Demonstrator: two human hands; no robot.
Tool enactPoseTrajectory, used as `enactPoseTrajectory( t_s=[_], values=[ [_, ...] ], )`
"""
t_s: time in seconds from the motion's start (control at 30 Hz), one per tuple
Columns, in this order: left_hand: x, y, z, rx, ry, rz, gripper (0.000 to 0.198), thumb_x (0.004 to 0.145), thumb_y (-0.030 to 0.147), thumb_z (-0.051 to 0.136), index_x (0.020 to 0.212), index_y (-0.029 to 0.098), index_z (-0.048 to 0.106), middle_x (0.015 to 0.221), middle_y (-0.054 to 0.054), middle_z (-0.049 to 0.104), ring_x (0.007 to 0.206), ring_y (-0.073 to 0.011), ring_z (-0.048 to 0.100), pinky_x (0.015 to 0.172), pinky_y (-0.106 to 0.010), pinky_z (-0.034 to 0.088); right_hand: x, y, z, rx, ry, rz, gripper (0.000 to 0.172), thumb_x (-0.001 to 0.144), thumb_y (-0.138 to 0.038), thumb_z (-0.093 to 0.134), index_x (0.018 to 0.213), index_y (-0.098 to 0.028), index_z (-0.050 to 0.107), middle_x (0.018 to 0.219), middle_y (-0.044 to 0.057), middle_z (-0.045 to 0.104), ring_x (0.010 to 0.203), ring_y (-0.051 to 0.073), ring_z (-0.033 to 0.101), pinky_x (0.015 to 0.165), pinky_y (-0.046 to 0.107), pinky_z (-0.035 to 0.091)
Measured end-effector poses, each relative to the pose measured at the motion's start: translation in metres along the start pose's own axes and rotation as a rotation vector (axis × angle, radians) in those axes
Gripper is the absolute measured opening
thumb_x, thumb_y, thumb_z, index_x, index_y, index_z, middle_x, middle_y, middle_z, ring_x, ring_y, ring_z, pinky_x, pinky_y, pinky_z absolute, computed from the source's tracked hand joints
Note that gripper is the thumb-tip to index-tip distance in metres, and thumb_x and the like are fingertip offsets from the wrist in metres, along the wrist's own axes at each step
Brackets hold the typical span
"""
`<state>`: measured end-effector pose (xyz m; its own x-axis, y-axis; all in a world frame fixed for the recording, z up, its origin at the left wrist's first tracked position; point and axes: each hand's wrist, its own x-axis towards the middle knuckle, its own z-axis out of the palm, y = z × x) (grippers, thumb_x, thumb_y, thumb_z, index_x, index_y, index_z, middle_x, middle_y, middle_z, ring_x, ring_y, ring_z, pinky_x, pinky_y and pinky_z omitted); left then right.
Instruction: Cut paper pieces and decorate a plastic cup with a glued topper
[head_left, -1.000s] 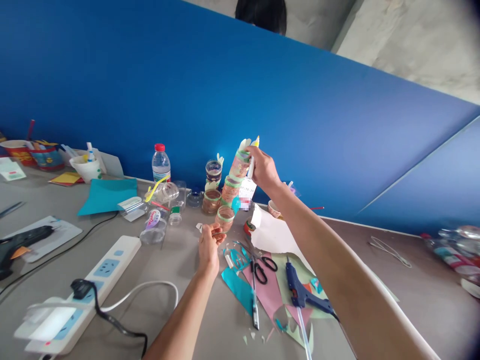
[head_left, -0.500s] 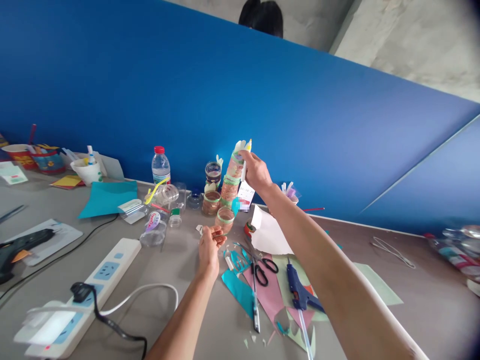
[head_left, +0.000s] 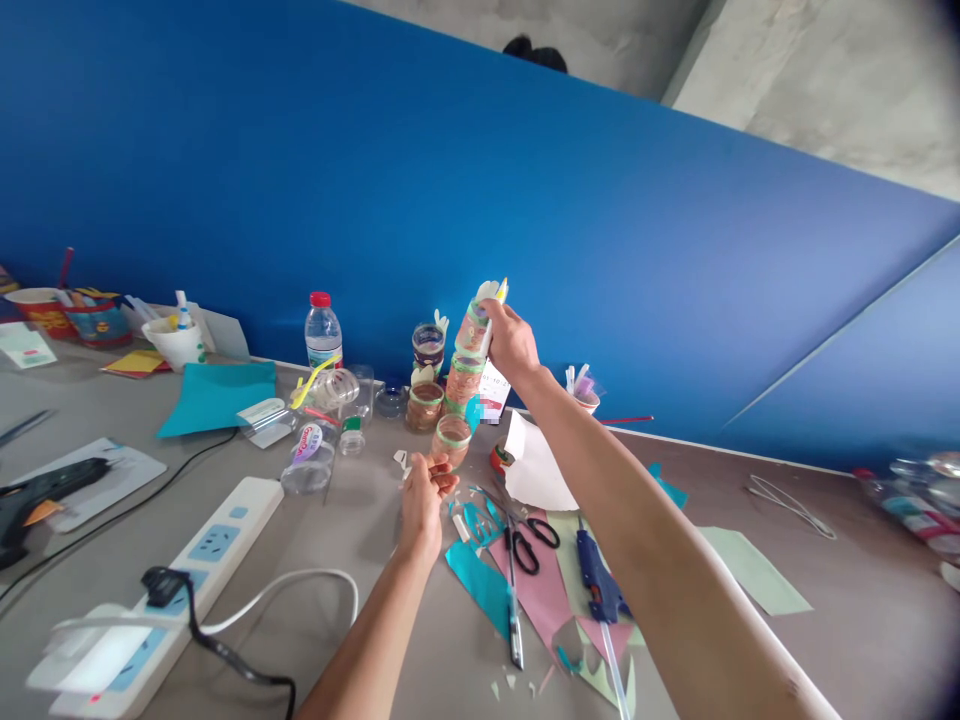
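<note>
My right hand (head_left: 512, 335) is closed around a slim white marker (head_left: 502, 292) with a yellow end, held against the upper cup (head_left: 472, 330) of a stacked pair. These clear plastic cups have pinkish twine wrapping and green bands; the lower one (head_left: 463, 383) carries a blue round piece (head_left: 473, 411). Palm up and fingers loosely curled apart, my left hand (head_left: 425, 505) is beside the front wrapped cup (head_left: 451, 440). Whether its fingertips touch that cup, I cannot tell. Brown (head_left: 425, 405) and dark (head_left: 428, 347) cups stand just left of the stack.
Scissors (head_left: 529, 545), a utility knife (head_left: 514, 630), a blue glue gun (head_left: 596, 580) and paper scraps (head_left: 480, 590) lie to the front right. A power strip (head_left: 217, 550) with cords is at left. Behind stand a bottle (head_left: 322, 335) and a blue partition (head_left: 450, 180).
The view has shifted slightly, so most things sit a little further right. My right hand stays at the upper cup with the marker; my left hand remains beside the front cup.
</note>
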<state>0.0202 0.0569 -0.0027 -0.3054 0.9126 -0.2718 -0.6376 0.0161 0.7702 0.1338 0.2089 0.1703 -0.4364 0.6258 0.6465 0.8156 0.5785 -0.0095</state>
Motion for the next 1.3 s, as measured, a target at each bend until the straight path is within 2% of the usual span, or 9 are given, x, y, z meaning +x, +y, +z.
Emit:
enactPoseTrajectory(
  t_s=[0.1,0.33,0.47,0.63,0.83,1.07,1.2,1.3],
  values=[
    [-0.001,0.002,0.001,0.002,0.007,-0.016,0.047,0.088,0.057,0.045,0.082,0.014,0.064,0.072,-0.005,0.063,0.058,-0.0117,0.060,0.065,-0.029,0.049,-0.001,-0.001,0.000,-0.020,0.020,0.049,0.038,0.084,-0.022,0.043,0.121,-0.022,0.050,0.105,0.010,0.065,0.081,0.025,0.061,0.065,0.031,0.041],
    [-0.002,0.002,0.001,-0.003,-0.002,-0.010,0.050,0.084,0.060,0.048,0.082,0.013,0.065,0.073,-0.005,0.064,0.059,-0.0119,0.061,0.066,-0.028,0.050,-0.001,-0.001,-0.006,-0.015,0.020,-0.050,0.041,0.084,-0.023,0.044,0.124,-0.021,0.049,0.108,0.011,0.065,0.087,0.027,0.061,0.072,0.034,0.042],
    [-0.002,0.000,0.000,-0.006,-0.015,-0.001,0.050,0.085,0.061,0.048,0.084,0.014,0.065,0.074,-0.005,0.065,0.061,-0.0120,0.062,0.069,-0.029,0.050,-0.003,-0.003,-0.008,-0.014,-0.018,-0.051,0.035,0.086,-0.025,0.045,0.120,-0.022,0.051,0.104,0.010,0.065,0.083,0.026,0.060,0.072,0.034,0.042],
    [-0.002,0.001,0.000,-0.011,-0.008,0.001,0.050,0.084,0.062,0.049,0.083,0.014,0.064,0.074,-0.005,0.064,0.062,-0.0131,0.062,0.070,-0.030,0.050,-0.004,0.000,-0.013,0.044,-0.023,-0.047,0.042,0.082,-0.025,0.049,0.125,-0.023,0.047,0.106,0.010,0.064,0.088,0.027,0.060,0.073,0.034,0.043],
    [-0.004,0.000,0.002,-0.009,-0.015,-0.006,0.050,0.084,0.061,0.048,0.084,0.014,0.064,0.073,-0.004,0.064,0.061,-0.0123,0.061,0.071,-0.030,0.050,-0.011,0.002,-0.020,0.076,-0.036,-0.078,0.042,0.082,-0.024,0.047,0.125,-0.022,0.048,0.107,0.010,0.064,0.090,0.026,0.060,0.076,0.034,0.044],
    [-0.003,0.000,0.001,-0.010,-0.014,-0.011,0.050,0.085,0.061,0.048,0.085,0.014,0.064,0.072,-0.004,0.064,0.061,-0.0125,0.062,0.069,-0.030,0.049,-0.019,0.003,-0.017,0.058,-0.085,-0.097,0.041,0.080,-0.025,0.048,0.121,-0.020,0.052,0.107,0.011,0.065,0.090,0.026,0.060,0.076,0.033,0.044],
    [-0.002,-0.001,0.000,-0.003,-0.020,-0.007,0.049,0.085,0.061,0.047,0.086,0.015,0.064,0.074,-0.004,0.064,0.062,-0.0131,0.062,0.069,-0.030,0.049,-0.020,0.002,-0.013,0.073,-0.128,-0.104,0.047,0.078,-0.023,0.051,0.125,-0.020,0.050,0.113,0.011,0.066,0.094,0.028,0.062,0.075,0.033,0.045],
    [-0.002,-0.001,0.000,-0.001,-0.019,-0.010,0.048,0.086,0.060,0.047,0.086,0.015,0.063,0.074,-0.004,0.064,0.062,-0.0127,0.062,0.070,-0.030,0.049,-0.024,0.002,-0.006,0.057,-0.224,-0.095,0.045,0.080,-0.020,0.050,0.125,-0.021,0.052,0.111,0.011,0.068,0.090,0.027,0.064,0.072,0.032,0.046]
  ],
)
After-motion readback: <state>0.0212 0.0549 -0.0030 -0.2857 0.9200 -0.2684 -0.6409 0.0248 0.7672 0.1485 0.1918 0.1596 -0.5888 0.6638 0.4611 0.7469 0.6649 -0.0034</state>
